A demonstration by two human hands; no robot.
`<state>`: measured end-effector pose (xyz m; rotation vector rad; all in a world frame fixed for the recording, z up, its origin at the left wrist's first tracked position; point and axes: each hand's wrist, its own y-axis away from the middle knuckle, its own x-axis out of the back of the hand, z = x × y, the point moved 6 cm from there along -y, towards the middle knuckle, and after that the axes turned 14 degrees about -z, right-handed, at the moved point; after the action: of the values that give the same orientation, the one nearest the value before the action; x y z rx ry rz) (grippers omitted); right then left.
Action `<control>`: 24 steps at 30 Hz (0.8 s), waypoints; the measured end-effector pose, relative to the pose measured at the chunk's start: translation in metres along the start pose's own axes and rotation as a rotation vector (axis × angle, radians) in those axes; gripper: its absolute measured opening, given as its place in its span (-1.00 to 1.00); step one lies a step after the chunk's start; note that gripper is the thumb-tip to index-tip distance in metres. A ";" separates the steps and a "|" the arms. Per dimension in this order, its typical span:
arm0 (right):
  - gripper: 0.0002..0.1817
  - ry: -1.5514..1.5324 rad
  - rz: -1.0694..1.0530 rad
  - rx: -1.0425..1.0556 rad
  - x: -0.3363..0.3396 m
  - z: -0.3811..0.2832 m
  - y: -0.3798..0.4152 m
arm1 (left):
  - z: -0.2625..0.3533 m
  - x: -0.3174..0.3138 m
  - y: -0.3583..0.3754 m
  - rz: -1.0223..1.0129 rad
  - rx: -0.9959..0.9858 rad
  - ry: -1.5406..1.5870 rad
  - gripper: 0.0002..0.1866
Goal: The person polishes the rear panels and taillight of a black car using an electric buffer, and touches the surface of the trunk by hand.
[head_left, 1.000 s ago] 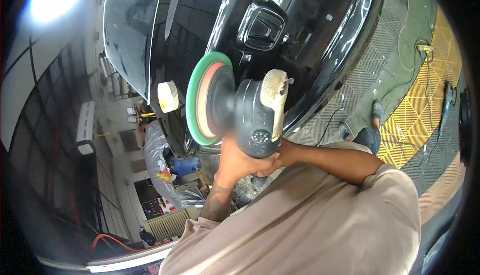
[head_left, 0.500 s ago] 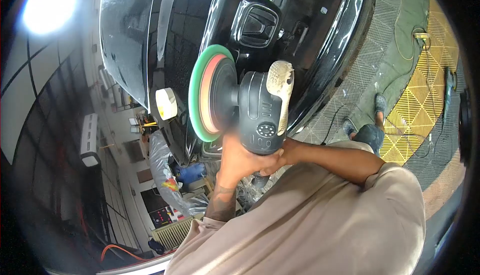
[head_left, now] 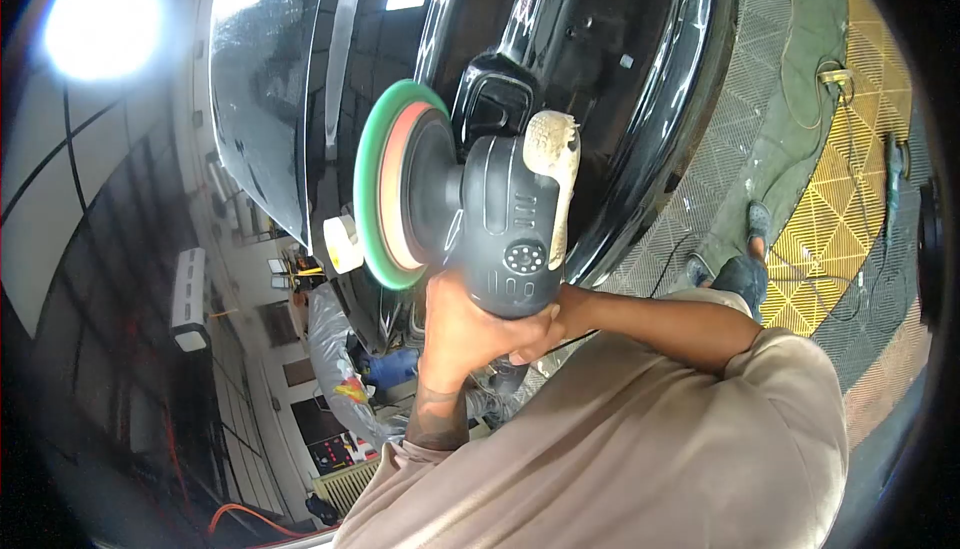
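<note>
Polisher point(head_left: 510, 229) looks fairly heavy and rigid, its green pad point(head_left: 366, 189) probably soft; handle and housing seem the surest holds; left hand point(head_left: 462, 324) wraps its lower end, right hand point(head_left: 572, 311) mostly hidden, grip unclear; matte black, cream-patched, before glossy black bodywork point(head_left: 620, 119).

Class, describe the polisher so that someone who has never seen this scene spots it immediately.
Start from the glossy black car at the top. In front, just above the left hand, is the bulky dark polisher. Its round green pad sets it apart.
</note>
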<state>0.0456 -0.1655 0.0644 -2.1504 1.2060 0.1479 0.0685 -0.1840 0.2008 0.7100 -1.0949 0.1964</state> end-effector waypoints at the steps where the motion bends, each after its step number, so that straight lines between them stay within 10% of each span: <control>1: -0.31 -0.082 -0.005 0.004 0.003 -0.005 0.002 | 0.007 0.003 -0.005 0.002 -0.002 -0.007 -0.59; 10: -0.36 -0.600 0.147 0.364 0.062 -0.049 0.022 | 0.061 0.026 -0.085 -0.026 0.060 -0.066 -0.55; 24: -0.19 -0.530 0.153 0.321 0.097 -0.070 0.038 | 0.085 0.030 -0.119 -0.055 0.030 -0.056 -0.59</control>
<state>0.0559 -0.2904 0.0613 -1.6019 0.9962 0.5186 0.0761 -0.3330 0.1985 0.7750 -1.1263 0.1471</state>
